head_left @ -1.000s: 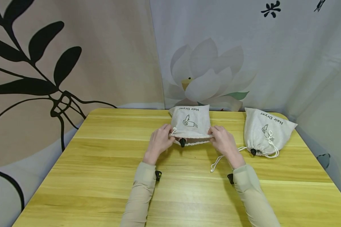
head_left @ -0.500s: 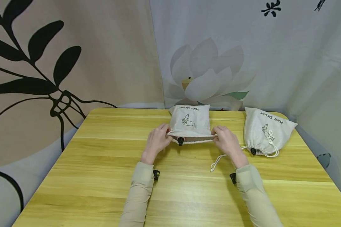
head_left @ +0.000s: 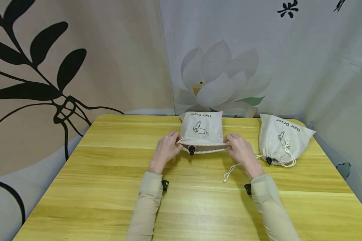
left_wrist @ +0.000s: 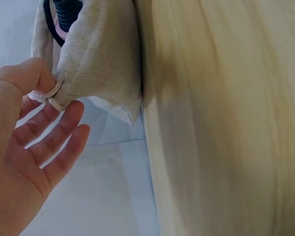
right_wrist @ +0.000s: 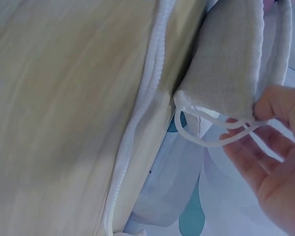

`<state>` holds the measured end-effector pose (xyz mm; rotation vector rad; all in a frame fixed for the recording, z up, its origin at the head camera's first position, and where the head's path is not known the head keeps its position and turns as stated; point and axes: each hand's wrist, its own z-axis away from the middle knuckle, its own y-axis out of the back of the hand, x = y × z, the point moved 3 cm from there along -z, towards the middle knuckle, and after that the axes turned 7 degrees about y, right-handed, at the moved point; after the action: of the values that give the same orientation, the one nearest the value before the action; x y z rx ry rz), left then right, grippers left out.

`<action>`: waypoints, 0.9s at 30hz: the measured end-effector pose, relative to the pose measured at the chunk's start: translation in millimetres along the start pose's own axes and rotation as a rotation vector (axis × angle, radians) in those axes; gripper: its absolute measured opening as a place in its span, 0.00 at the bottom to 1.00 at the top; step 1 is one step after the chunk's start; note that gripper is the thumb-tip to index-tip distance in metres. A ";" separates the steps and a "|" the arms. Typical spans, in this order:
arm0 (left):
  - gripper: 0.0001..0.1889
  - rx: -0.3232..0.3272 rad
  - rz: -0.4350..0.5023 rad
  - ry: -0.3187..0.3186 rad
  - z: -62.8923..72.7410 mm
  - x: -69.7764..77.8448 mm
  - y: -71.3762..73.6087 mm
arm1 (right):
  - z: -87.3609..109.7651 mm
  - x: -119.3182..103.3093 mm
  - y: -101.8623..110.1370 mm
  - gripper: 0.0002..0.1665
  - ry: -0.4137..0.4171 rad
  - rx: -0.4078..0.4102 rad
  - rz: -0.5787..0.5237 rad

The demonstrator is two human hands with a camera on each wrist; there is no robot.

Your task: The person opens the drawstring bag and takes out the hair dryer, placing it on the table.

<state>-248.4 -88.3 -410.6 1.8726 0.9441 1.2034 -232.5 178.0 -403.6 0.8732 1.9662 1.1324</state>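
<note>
A pale cloth drawstring bag [head_left: 201,129], printed "Hair Dryer", lies near the table's far edge with its mouth spread toward me. My left hand [head_left: 168,147] pinches the left corner of that mouth between thumb and fingers; the left wrist view shows the cloth edge [left_wrist: 59,93] in the grip. At the opposite corner my right hand [head_left: 239,149] pinches the bag's edge, and a loop of white cord [right_wrist: 201,142] hangs by its fingers. Inside the mouth shows a black ribbed piece [left_wrist: 66,14] with a bit of pink beside it; the rest is hidden by the cloth.
A second "Hair Dryer" drawstring bag [head_left: 282,140], gathered at its neck by a black cord stop [head_left: 269,161], lies at the right. Its white cord [head_left: 227,175] trails left beneath my right forearm. Behind the wooden table [head_left: 108,201] hangs a printed curtain [head_left: 123,50].
Both hands have moved slightly apart, stretching the bag's mouth wider and flatter. The black piece has shifted a little left. The second bag has not moved.
</note>
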 end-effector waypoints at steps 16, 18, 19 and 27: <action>0.06 -0.038 0.028 -0.014 -0.3 1.4 5.0 | -22.4 -42.5 -13.4 0.23 0.212 -0.012 0.018; 0.06 -0.034 0.027 -0.017 -0.2 1.9 5.8 | -27.6 -50.2 -16.0 0.25 0.216 -0.017 0.030; 0.06 -0.032 0.028 -0.020 -0.2 2.1 6.1 | -30.0 -53.1 -17.5 0.25 0.217 -0.018 0.038; 0.05 -0.010 0.035 -0.041 -0.1 3.6 8.2 | -45.6 -61.7 -19.7 0.03 0.260 0.036 0.087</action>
<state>-245.8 -89.2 -402.1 1.9061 0.8855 1.1829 -241.2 100.5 -389.7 0.8733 2.1818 1.3195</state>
